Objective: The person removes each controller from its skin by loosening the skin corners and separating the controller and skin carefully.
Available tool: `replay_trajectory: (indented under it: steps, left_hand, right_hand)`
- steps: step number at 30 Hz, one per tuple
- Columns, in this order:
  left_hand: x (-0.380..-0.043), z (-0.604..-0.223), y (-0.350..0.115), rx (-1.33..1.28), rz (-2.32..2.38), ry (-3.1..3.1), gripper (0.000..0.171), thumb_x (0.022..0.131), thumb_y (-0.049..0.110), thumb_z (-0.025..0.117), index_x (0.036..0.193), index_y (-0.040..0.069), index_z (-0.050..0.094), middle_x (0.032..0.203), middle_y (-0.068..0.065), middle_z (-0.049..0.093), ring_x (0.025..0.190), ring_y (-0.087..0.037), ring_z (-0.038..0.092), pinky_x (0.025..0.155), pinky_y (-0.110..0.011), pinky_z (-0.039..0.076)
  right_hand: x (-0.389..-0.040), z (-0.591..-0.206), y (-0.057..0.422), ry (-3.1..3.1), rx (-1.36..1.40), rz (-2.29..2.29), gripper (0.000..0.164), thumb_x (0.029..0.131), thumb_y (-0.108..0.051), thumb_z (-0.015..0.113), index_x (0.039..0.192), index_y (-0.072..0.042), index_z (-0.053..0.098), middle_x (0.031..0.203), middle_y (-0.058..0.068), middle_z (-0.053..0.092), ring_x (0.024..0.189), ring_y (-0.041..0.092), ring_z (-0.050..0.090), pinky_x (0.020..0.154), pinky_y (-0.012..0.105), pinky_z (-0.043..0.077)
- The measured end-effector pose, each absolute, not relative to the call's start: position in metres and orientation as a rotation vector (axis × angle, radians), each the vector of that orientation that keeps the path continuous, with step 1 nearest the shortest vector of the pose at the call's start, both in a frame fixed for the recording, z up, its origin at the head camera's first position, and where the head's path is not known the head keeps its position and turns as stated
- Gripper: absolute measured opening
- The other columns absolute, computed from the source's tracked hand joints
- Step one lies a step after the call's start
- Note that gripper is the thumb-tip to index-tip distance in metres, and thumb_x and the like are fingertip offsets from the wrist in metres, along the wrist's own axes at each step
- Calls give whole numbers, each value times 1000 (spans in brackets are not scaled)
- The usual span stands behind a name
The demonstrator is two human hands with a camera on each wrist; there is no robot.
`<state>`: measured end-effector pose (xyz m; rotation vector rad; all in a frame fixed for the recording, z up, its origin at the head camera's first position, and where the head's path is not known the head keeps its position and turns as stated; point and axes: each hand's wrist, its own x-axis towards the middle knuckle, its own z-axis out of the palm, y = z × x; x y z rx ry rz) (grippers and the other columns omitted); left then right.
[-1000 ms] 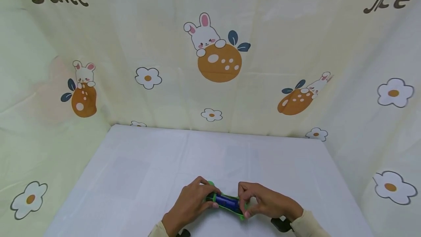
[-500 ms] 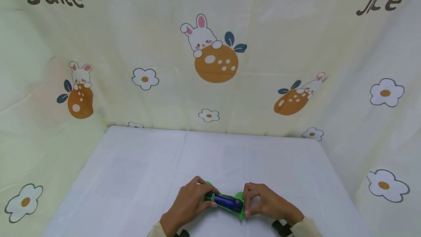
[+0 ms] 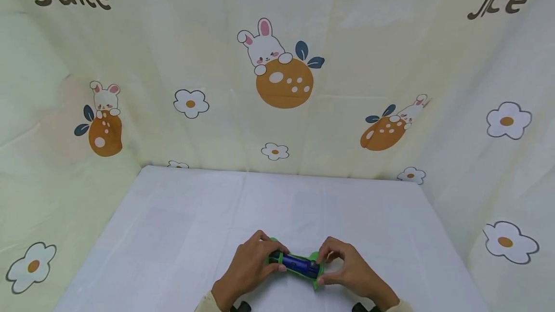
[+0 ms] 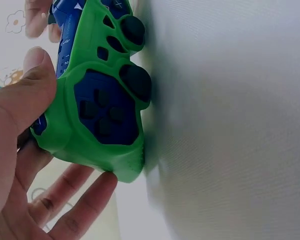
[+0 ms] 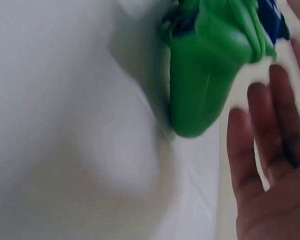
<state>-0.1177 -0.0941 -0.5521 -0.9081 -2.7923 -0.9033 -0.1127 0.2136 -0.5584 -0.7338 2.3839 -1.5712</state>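
A blue game controller (image 3: 297, 264) sits partly inside a green silicone cover (image 4: 72, 107), close over the white table. Its blue back faces up in the head view; the thumbsticks (image 4: 135, 82) and direction pad point toward the table in the left wrist view. My left hand (image 3: 248, 265) grips the left end, thumb along the blue edge and fingers around the cover. My right hand (image 3: 349, 269) pinches the right end between thumb and index finger. In the right wrist view its other fingers (image 5: 255, 135) extend beside the cover's green handle sleeve (image 5: 200, 90).
A white-covered table (image 3: 195, 215) spreads out beneath both hands. Behind it hangs a cream curtain (image 3: 208, 52) printed with rabbits, oranges and flowers. Dark wrist-camera mounts (image 3: 244, 307) show below the hands at the front.
My right thumb and index finger shifted right with the cover's end, then came back left onto the controller's end. My left hand keeps its grip. The head view has turned slightly.
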Motion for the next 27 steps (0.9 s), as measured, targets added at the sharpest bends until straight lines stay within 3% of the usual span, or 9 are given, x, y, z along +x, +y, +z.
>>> replay_trajectory:
  steps: [4,7,10,15,20,27]
  left_hand:
    - [-120,-551,-92,-870,-924,-2850,35,88,49,81,120,33,78,105,12,70,92,-1,47,73,-20,46]
    - [-122,-551,-92,-859,-953,-2862,35,88,49,82,119,33,78,97,11,60,85,0,41,70,-18,42]
    - [-124,-551,-92,-873,-1026,-2850,32,88,47,83,116,33,78,97,12,58,86,-1,40,72,-18,42]
    - [-131,-550,-91,-974,-1210,-2823,25,89,34,87,112,34,78,106,18,69,94,-1,47,83,-21,46]
    - [-139,-548,-88,-1080,-1305,-2795,23,89,24,87,107,32,78,106,19,74,94,-1,51,84,-21,44]
    - [-144,-544,-81,-1029,-1245,-2834,12,86,36,89,93,35,79,91,22,69,83,-1,48,73,-17,39]
  right_hand:
    - [-103,-560,201,2610,-707,-1404,57,73,-38,97,121,-29,68,120,-13,69,108,10,62,92,32,56]
    - [-100,-564,196,2689,-713,-1334,64,70,-42,97,127,-29,71,125,-17,70,112,7,60,96,30,56]
    - [-99,-566,194,2718,-688,-1325,62,70,-38,99,126,-31,74,122,-20,72,111,5,60,97,28,57]
    - [-101,-566,195,2712,-637,-1301,53,73,-35,98,121,-37,76,115,-23,72,107,3,61,97,26,56]
    - [-103,-562,197,2694,-615,-1279,49,74,-38,98,119,-39,77,111,-22,70,106,3,60,95,28,56]
    - [-107,-559,199,2658,-677,-1258,47,75,-40,97,118,-38,79,110,-23,71,104,3,60,93,28,55]
